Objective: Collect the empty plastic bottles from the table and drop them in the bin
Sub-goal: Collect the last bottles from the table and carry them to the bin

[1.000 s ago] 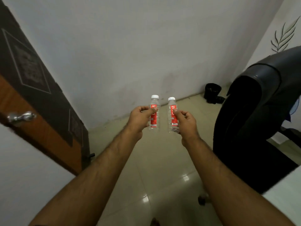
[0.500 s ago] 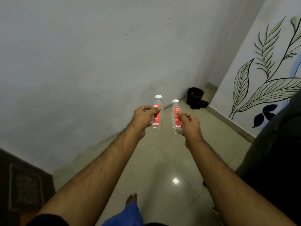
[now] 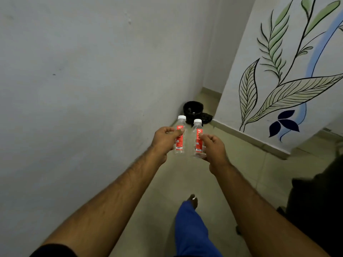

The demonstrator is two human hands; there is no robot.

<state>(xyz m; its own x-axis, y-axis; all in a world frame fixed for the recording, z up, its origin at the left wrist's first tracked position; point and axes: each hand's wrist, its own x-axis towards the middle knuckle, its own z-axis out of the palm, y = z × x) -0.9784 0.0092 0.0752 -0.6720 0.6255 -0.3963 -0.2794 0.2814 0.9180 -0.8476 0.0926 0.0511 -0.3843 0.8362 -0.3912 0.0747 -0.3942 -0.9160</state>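
Two empty plastic bottles carried toward the bin, seen from the head camera. The left hand (image 3: 166, 139) closes its fingers around the red label of the left bottle (image 3: 179, 136), thumb in front and the other fingers wrapped behind; the right hand (image 3: 213, 147) grips the right bottle (image 3: 197, 139) in the same way, its forefinger lying across the label. Each bottle stands upright, the white cap above the fingers and the clear base below them, a hold at mid-body that probably keeps so light a thing from swinging. The bottles sit side by side, close but apart, so either could be released alone. Both arms reach forward at about the same height. Beyond the fingertips, in the corner where the plain wall (image 3: 92, 71) meets the wall painted with leaves (image 3: 278, 80), stands the black bin (image 3: 193, 108) on the tiled floor (image 3: 241, 164), its mouth open upward. One bare foot (image 3: 193, 200) steps forward beneath the arms. The drop is not yet made.
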